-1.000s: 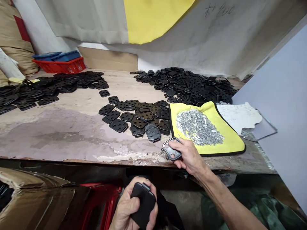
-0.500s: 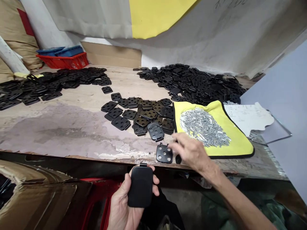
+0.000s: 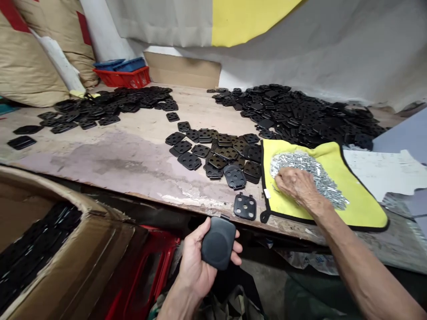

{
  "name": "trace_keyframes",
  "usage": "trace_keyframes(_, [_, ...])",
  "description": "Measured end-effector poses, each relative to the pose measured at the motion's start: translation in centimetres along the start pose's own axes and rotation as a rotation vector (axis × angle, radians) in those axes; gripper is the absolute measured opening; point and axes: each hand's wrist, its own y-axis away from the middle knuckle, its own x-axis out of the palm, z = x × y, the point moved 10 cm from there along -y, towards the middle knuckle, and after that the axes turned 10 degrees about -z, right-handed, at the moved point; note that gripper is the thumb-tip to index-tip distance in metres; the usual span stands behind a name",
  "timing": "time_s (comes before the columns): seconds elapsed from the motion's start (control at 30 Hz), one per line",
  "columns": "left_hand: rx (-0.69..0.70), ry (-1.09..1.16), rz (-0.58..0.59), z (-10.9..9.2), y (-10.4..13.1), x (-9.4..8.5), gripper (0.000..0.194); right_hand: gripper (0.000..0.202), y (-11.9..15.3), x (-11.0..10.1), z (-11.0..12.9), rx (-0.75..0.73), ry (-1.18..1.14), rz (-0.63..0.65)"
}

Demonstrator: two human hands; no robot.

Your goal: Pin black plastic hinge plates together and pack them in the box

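Observation:
My left hand (image 3: 196,262) grips a rounded-square black plate (image 3: 218,243) in front of the table edge, its smooth face up and a small hinge tab at the top. Over a yellow cloth (image 3: 362,209) with black edging, my right hand (image 3: 296,184) dips its bunched fingers into the left side of a heap of small silver metal pins (image 3: 330,193). What its fingertips pinch, if anything, is hidden. One black plate with holes (image 3: 245,206) lies alone by the table edge, left of the cloth. Beyond it, several similar plates (image 3: 227,153) overlap in a loose cluster.
Large piles of black plates lie at the back right (image 3: 293,111) and back left (image 3: 116,104). A red basket (image 3: 125,78) holds blue trays. An open cardboard box (image 3: 90,240) with black parts stands front left, beside a red plastic item (image 3: 156,262). Paper (image 3: 383,173) lies right.
My right hand has moved from beside the lone plate, rightward onto the pin heap. My left hand still holds its plate, now tilted slightly. The view has shifted left.

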Motion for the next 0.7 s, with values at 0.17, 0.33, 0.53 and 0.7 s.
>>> trace_keyframes(0.17, [0.165, 0.009, 0.173, -1.6, 0.8, 1.7, 0.027, 0.020, 1.6, -4.5, 0.5, 0.086, -0.255, -0.134])
trace_keyframes(0.33, [0.177, 0.017, 0.320, -1.0, 1.5, 1.8, 0.008, 0.026, 8.1, -4.4, 9.2, 0.214, -1.127, 0.287])
trace_keyframes(0.53, [0.127, 0.123, 0.412, -0.4, 1.8, 1.3, 0.010, 0.029, 11.4, -2.4, 14.5, 0.441, -1.527, 0.395])
trace_keyframes(0.7, [0.128, 0.148, 0.446, -0.6, 1.9, 0.9, 0.010, 0.028, 11.5, -1.4, 14.7, 0.427, -1.520, 0.440])
